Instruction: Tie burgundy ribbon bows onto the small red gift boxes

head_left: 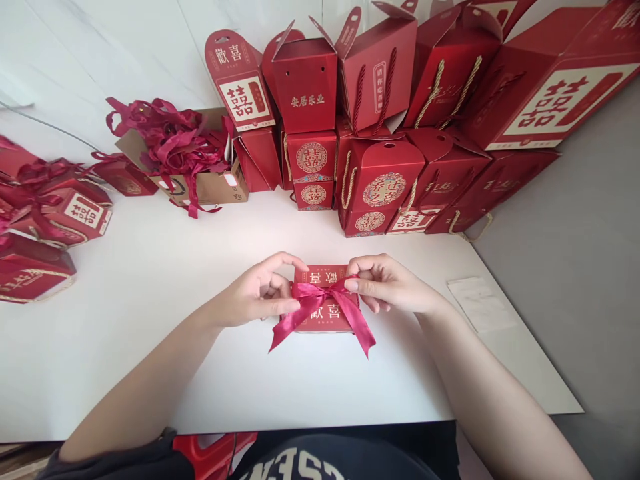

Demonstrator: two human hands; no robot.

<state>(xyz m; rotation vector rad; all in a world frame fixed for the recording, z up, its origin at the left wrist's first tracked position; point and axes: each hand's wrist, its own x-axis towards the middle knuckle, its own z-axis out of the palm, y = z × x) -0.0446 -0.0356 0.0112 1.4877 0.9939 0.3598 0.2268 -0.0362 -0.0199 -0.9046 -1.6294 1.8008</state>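
Two hands are in view; how are they set?

The left hand (257,293) and the right hand (387,285) are held apart, one at each side of a satin bow (320,297). Each is pinched onto a loop of that bow between thumb and fingers.

Where is the work item located?

A red box (327,275), printed with gold characters, is positioned on a white table (350,393), directly between the hands. The bow is tied across its top, and two tails are spread toward the near side.

What is placed beyond it?

Red bags (305,87) with rope handles are stacked along the far edge. A cardboard carton (210,190) heaped with red ribbons (170,143) is set to their left, further bags (65,213) are piled at the left, and a paper sheet (480,303) is laid near the right edge.
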